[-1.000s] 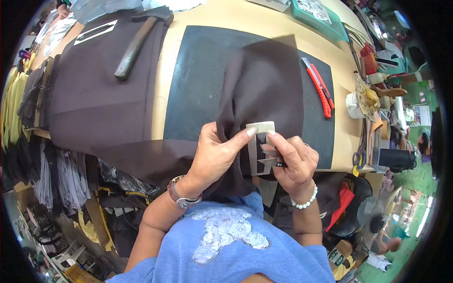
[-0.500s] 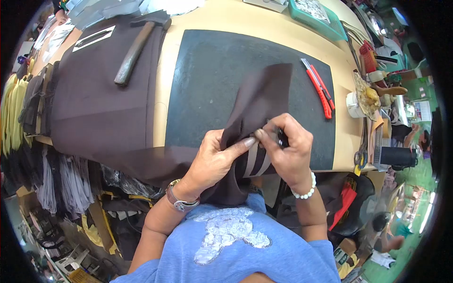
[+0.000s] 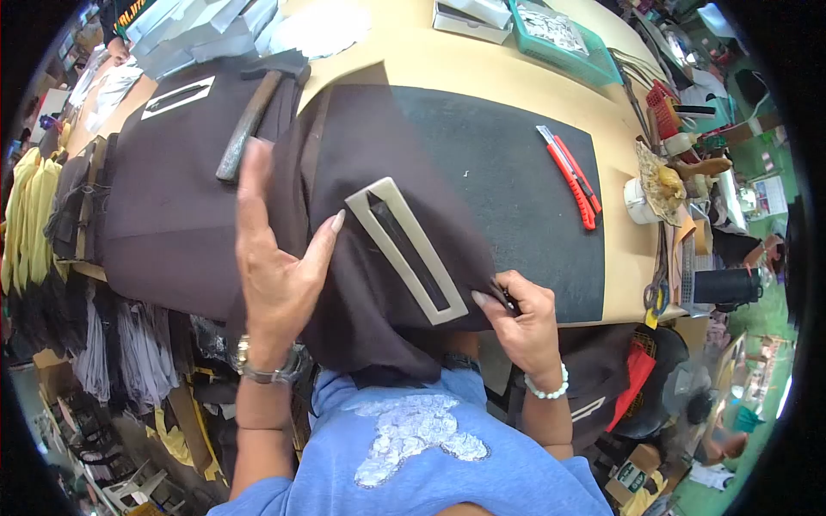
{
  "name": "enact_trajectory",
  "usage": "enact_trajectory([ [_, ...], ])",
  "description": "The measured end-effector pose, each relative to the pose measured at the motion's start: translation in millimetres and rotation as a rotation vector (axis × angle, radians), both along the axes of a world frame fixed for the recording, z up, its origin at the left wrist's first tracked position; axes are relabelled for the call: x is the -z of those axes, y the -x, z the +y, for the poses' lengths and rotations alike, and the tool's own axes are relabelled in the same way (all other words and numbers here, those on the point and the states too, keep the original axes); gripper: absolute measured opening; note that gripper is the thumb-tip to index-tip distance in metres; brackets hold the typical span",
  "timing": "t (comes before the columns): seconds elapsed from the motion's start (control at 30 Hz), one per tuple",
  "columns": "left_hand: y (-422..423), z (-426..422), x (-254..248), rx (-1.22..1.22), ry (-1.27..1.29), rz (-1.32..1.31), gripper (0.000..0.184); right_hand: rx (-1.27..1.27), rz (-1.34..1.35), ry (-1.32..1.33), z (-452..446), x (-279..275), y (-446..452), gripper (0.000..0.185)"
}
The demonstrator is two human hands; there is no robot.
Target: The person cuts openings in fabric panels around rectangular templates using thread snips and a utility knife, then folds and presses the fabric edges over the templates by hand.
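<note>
A dark brown cloth (image 3: 370,129) is raised in front of me, with a pale rectangular frame (image 3: 428,250) around a dark slit facing up. My left hand (image 3: 280,275) is open at the cloth's left side, fingers stretched upward and thumb apart, its thumb tip near the frame's corner. At the lower right edge, my right hand (image 3: 525,322) pinches the cloth between thumb and fingers. A small dark object (image 3: 509,301) shows among those fingers; its kind cannot be made out. Part of the cloth hangs over my lap.
A hammer (image 3: 249,125) lies on more brown cloth (image 3: 172,189) at left. On the black mat (image 3: 516,206) rests a red box cutter (image 3: 572,176). A green basket (image 3: 576,60), a white pot (image 3: 638,202) and scissors (image 3: 658,292) line the right side. Another person's hand (image 3: 118,52) appears far left.
My hands have moved apart, the left going up and left and letting go of the cloth. The cloth has turned over and swung left, bringing the pale frame into view.
</note>
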State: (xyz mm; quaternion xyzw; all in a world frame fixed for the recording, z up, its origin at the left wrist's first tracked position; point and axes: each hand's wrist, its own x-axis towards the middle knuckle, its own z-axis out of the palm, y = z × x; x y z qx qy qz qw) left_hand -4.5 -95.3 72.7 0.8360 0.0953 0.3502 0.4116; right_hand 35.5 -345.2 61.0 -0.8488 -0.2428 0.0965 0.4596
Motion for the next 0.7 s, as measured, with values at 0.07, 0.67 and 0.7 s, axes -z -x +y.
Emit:
enact_trajectory([
  [0.07, 2.0, 5.1, -39.6, 0.128, -0.429, 0.147, 0.083, -0.051, -0.354, 0.015, 12.6, -3.1, -1.9, 0.024],
  [0.67, 99.7, 365.0, -242.2, -0.871, -1.097, 0.921, 0.027, 0.262, 0.148, -0.644, 2.1, 39.6, -19.1, 0.032],
  [0.7, 98.2, 359.0, -235.8, -0.748, -0.956, 0.956, 0.029, 0.261, 0.124, -0.649, 2.6, 41.1, -19.5, 0.032],
])
